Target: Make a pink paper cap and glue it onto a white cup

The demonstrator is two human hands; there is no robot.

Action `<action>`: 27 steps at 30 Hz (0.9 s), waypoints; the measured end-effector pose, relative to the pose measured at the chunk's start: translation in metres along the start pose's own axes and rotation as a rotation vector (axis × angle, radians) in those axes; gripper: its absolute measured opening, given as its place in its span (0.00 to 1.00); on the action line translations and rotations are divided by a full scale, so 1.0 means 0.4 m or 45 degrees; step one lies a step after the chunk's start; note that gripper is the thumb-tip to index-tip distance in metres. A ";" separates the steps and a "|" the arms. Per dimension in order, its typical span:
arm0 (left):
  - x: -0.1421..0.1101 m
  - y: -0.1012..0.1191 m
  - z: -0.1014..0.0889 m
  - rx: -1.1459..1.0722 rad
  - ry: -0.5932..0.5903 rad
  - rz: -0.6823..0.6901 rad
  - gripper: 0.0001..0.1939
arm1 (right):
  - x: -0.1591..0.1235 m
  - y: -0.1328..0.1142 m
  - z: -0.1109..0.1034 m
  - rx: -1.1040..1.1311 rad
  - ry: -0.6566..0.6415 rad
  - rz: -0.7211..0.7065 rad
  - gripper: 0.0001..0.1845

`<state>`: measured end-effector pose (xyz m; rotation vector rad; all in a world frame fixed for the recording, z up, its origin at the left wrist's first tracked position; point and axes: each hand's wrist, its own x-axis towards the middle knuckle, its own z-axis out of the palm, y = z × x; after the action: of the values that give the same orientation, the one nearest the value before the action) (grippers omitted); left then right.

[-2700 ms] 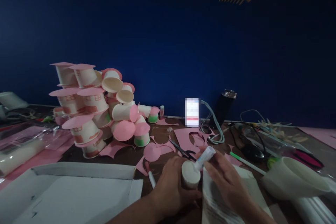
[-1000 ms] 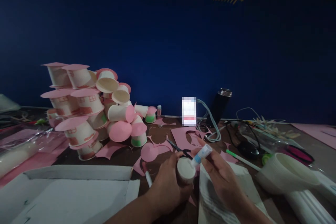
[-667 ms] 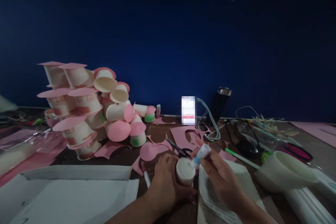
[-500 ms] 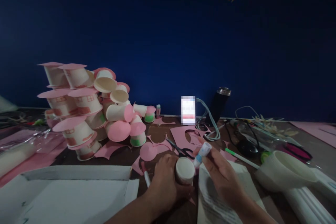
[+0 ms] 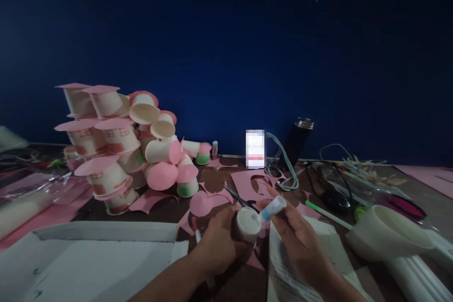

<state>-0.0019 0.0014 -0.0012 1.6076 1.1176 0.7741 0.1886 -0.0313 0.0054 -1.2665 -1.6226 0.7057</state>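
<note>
My left hand (image 5: 217,243) is wrapped round a small upside-down paper cup (image 5: 247,223), its white base facing up and tilted toward me. My right hand (image 5: 300,240) pinches a white glue stick (image 5: 273,208) with a blue collar, and its tip touches the cup's base at the right edge. Both hands hover just above the dark table near its front edge. A pink paper scrap (image 5: 255,259) lies under the cup.
A heap of paper cups with pink paper tops (image 5: 120,144) stands at the left. A white cardboard tray (image 5: 102,252) lies at the front left. Scissors (image 5: 244,200), pink offcuts (image 5: 249,181), a printed sheet (image 5: 307,264), stacked white cups (image 5: 392,240), a black flask (image 5: 299,144) and cables surround the hands.
The left hand has tilted and turned the cup a little, while the glue stick's tip has slid across the cup's base. The view has shifted slightly.
</note>
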 end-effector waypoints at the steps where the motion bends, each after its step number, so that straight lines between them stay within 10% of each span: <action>1: 0.001 0.000 -0.003 -0.008 -0.033 -0.002 0.29 | 0.000 0.000 0.000 -0.005 -0.005 -0.006 0.26; 27: 0.010 0.011 -0.031 0.242 -0.207 0.218 0.29 | 0.010 -0.001 -0.004 -0.012 -0.012 0.034 0.26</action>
<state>-0.0102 0.0093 0.0065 1.9098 0.9682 0.6484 0.1899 -0.0276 0.0077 -1.2954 -1.6207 0.7223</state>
